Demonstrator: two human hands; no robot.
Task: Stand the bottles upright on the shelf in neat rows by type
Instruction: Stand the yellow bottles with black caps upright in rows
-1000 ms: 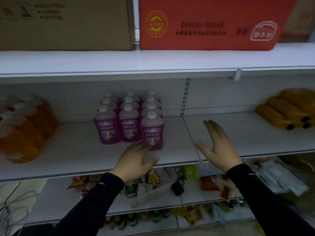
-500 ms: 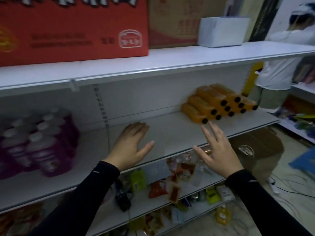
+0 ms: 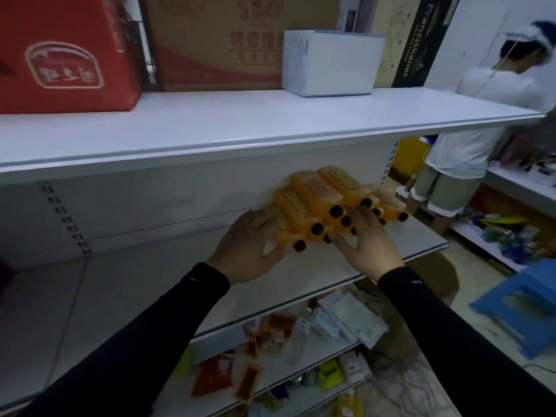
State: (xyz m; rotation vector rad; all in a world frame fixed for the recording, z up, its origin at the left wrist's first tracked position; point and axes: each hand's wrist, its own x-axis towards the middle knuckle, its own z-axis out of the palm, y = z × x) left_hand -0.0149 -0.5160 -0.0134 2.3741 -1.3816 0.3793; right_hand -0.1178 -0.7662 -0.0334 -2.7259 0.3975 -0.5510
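Several orange bottles with black caps lie on their sides in a stacked pile at the right end of the white middle shelf, caps pointing toward me. My left hand rests against the left side of the pile, fingers curled on the lowest bottle. My right hand is spread, its fingers touching the capped ends at the front of the pile. Neither hand has lifted a bottle.
The top shelf holds a red carton, a brown carton and a white box. Lower shelves hold small packets. Another person stands at the right by a second rack; a blue stool is on the floor.
The view has swung right, away from the purple bottles. Both hands have moved forward along the shelf and now touch the orange bottle pile.
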